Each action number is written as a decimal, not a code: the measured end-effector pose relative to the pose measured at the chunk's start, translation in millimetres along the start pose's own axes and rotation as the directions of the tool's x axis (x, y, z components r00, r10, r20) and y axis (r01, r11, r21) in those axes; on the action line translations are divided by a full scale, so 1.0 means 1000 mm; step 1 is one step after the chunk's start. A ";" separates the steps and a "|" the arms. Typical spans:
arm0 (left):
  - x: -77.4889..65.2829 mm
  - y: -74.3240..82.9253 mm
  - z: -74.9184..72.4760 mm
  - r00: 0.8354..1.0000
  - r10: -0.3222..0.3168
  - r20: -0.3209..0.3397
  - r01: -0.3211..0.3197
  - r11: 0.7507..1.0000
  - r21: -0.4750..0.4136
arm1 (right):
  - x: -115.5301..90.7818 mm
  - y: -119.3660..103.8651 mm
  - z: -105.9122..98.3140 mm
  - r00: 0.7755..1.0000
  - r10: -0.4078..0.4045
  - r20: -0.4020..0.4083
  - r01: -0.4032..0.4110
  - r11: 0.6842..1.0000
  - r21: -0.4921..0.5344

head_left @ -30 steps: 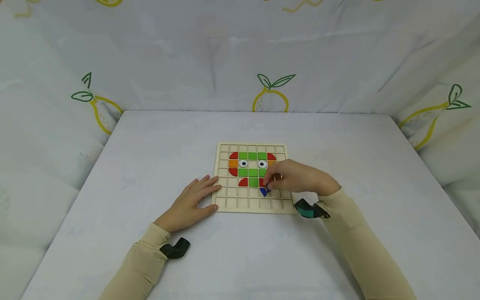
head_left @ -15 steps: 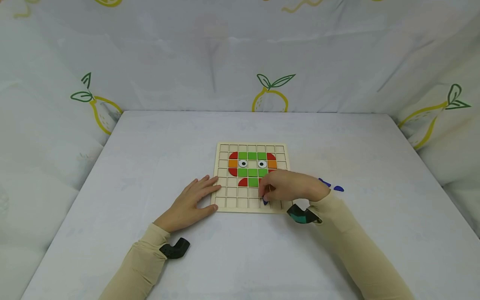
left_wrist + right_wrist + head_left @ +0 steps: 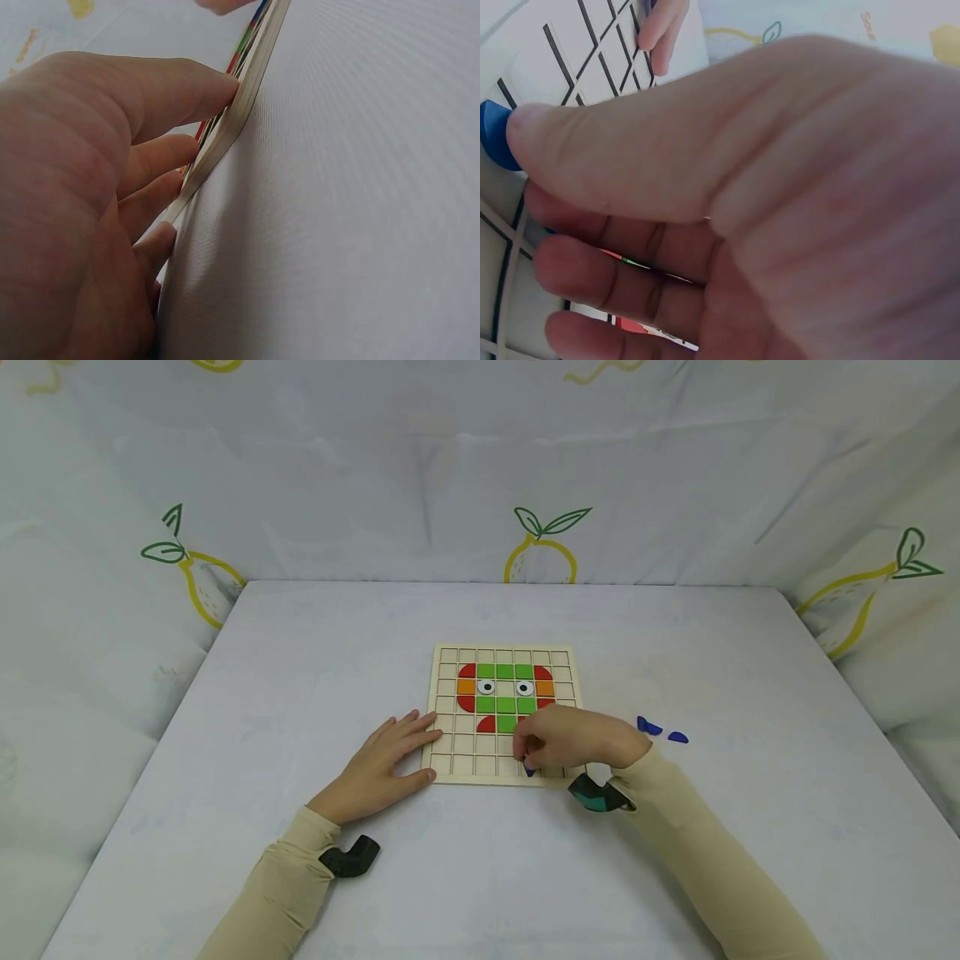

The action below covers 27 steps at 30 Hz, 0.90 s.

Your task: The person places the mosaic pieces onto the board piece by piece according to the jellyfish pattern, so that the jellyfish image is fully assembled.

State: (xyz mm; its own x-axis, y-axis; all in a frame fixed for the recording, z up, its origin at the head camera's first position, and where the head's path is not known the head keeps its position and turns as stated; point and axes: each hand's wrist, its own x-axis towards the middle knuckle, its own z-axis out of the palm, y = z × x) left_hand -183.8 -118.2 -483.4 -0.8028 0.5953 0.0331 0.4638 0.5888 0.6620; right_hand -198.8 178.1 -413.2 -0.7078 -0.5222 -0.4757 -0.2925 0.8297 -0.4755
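A pale wooden grid board (image 3: pixel 463 767) lies on the table, with red, green and orange tiles and two eye tiles set in its upper cells. Over its lower right cells, my right hand (image 3: pixel 573 735) pinches a small blue tile (image 3: pixel 529 768) between thumb and fingers. In the right wrist view the rounded blue tile (image 3: pixel 496 135) shows at the thumb tip, close over the grid. A sliver of blue shows behind the fingers there. My left hand (image 3: pixel 386 768) lies spread at the board's left edge, thumb and fingertips touching it; the left wrist view shows the board's side edge (image 3: pixel 244 101).
Right of the board, near my right wrist, loose blue tiles (image 3: pixel 678 737) lie on the white table (image 3: pixel 480 877). A white cloth with lemon drawings (image 3: pixel 360 485) hangs behind and at both sides. Each wrist carries a dark camera mount (image 3: pixel 351 857).
My right hand has shifted left and toward me over the board with the blue tile. Loose blue tiles right of the board have come into view. The left hand has stayed still.
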 end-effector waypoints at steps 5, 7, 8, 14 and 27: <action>0.000 0.000 0.000 1.000 0.002 -0.001 -0.002 1.000 0.001 | 0.001 -0.001 0.001 1.000 0.005 -0.005 -0.005 1.000 0.017; 0.000 0.000 0.000 1.000 0.002 -0.001 -0.002 1.000 0.001 | 0.001 -0.001 0.001 1.000 0.010 -0.005 -0.010 1.000 0.026; 0.000 0.000 0.000 1.000 0.002 0.000 -0.002 1.000 0.000 | 0.001 -0.001 0.001 1.000 0.010 -0.004 -0.010 1.000 0.025; 0.000 0.000 0.000 1.000 0.001 -0.001 -0.001 1.000 -0.003 | 0.001 0.000 0.001 1.000 0.017 -0.002 -0.017 1.000 0.022; 0.001 -0.001 0.001 1.000 0.006 -0.001 -0.007 1.000 -0.004 | -0.002 0.003 -0.006 0.997 0.005 -0.076 -0.002 1.000 0.031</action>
State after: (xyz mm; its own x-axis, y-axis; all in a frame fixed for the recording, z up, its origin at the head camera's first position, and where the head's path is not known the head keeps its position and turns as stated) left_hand -184.6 -118.3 -484.5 -0.8004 0.5983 0.0385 0.4674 0.5825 0.6651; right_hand -201.7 183.2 -409.2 -0.7559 -0.5018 -0.4205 -0.2710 0.8245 -0.4967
